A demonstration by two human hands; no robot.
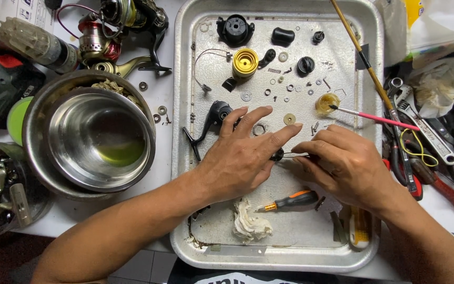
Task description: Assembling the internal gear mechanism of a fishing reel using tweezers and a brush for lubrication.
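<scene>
A metal tray (185,158) is set on a white table, with both hands over its middle. The left hand (240,158) is laid flat, palm down, fingers spread and extended toward the upper right; it is open, with the thumb side resting against a small black part (277,154). The right hand (345,165) is curled, thumb and forefinger pinched on a thin metal tool (296,155), whose tip is met by the black part between the two hands. Whether the part is also gripped by the left thumb cannot be told.

Just above the left fingers a black reel body (214,118) with its stem is seen, touching none of the fingers clearly. A small ring (259,129) and a tan washer (289,119) lie between the fingertips and the upper tray. Farther up, a yellow spool (245,62), a black rotor (235,29), a black knob (282,36) and scattered washers and screws are spread.

A grease pot (326,103) is placed upper right, with a pink brush (379,119) resting in it. A bamboo stick (361,50) is laid across the tray's right rim. Near the lower edge an orange screwdriver (292,201) and a crumpled tissue (249,221) are noted, just below the hands.

Left of the tray, nested steel bowls (98,139) hold yellowish liquid. An assembled reel (116,31) is recorded above them. Wrenches and pliers (426,142) are piled at the right.
</scene>
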